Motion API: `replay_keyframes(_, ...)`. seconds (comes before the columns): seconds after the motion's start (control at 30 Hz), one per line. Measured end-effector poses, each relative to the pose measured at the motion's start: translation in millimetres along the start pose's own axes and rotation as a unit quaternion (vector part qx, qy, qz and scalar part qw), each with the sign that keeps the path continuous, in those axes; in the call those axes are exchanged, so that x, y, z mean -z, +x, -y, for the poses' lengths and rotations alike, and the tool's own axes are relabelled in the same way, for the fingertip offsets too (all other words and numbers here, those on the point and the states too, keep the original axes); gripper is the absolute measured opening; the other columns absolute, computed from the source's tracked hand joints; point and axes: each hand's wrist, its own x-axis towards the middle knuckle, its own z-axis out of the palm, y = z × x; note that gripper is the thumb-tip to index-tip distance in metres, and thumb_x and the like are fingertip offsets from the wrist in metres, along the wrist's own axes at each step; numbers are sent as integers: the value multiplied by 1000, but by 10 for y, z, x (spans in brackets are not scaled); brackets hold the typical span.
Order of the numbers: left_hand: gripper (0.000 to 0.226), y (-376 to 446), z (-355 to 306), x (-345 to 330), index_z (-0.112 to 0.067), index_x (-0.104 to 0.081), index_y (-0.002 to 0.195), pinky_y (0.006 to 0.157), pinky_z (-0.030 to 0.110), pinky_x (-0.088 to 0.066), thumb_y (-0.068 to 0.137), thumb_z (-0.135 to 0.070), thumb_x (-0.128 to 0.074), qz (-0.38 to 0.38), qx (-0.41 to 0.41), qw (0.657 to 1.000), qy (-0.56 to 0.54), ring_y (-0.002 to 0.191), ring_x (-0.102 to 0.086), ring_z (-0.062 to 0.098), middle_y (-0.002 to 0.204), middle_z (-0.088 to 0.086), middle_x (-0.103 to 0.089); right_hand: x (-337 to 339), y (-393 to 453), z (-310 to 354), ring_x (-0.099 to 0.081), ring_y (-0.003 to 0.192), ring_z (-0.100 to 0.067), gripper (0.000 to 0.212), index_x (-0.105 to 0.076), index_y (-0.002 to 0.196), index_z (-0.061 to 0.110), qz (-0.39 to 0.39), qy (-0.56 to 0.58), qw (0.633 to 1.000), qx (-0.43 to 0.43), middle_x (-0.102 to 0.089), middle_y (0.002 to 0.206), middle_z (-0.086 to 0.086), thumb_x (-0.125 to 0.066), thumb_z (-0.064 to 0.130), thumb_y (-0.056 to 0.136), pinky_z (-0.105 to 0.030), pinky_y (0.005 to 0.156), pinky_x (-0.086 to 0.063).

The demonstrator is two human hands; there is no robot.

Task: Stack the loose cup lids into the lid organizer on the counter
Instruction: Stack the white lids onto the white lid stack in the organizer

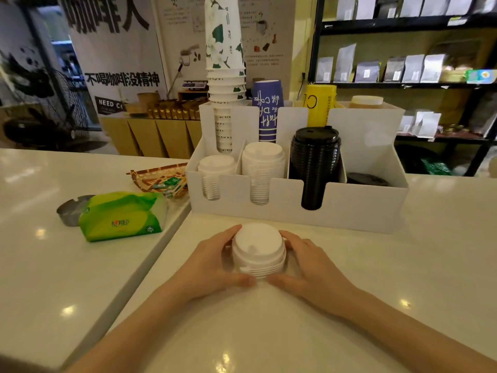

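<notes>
Café shelves (403,71) behind our glossy white counter (376,265), organizer (363,211) ahead, tissues (122,215) left, our left hand (212,265) and right hand (314,267) cupped around white lids (258,250) on the counter.

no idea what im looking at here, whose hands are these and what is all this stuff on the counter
There is no machine here. A person wears a camera on the head, so this single picture looks forward and down at their own two bare hands. The left hand and right hand cup a stack of white cup lids that stands on the white counter. Behind it sits a white lid organizer: its front slots hold two white lid stacks and a tall black lid stack, with paper cups behind. To the left lie a green tissue pack and a woven tray.
</notes>
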Motion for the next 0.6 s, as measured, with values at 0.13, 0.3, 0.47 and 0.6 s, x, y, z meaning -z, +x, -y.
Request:
replay_keyframes(0.13,85,4,11,-2,-47,-35,122,78,-7,-32,54,-30,-83,-8,-11,1000,-9,97,-48,-19,107,-36,-44,78,7,71,-42,115,-11,74,-25,134,35,-2,31,999,-11,-45,112,23,-66,45,73,-25,91,-33)
replay_keyframes(0.3,88,76,-11,111,-54,-30,120,81,3,-39,51,-36,-82,-24,-1,1000,-10,103,-51,-7,111,-31,-50,170,114,133,-41,117,-7,69,-24,124,48,-7,50,999,-10,-45,112,23,-68,45,71,-27,95,-34)
replay_keyframes(0.47,103,207,-19,465,-34,-31,134,90,19,-47,44,-54,-77,-50,-15,999,-5,108,-52,3,122,-16,-54,282,423,290,-43,116,-2,74,-28,129,44,-41,59,997,18,-52,125,14,-69,50,68,-24,95,-35)
replay_keyframes(0.6,112,393,-30,859,-28,-32,136,95,32,-48,39,-62,-77,-76,-27,997,4,108,-55,6,125,-8,-56,364,771,496,-43,117,-2,75,-29,131,40,-62,74,995,39,-52,126,12,-69,49,67,-25,96,-35)
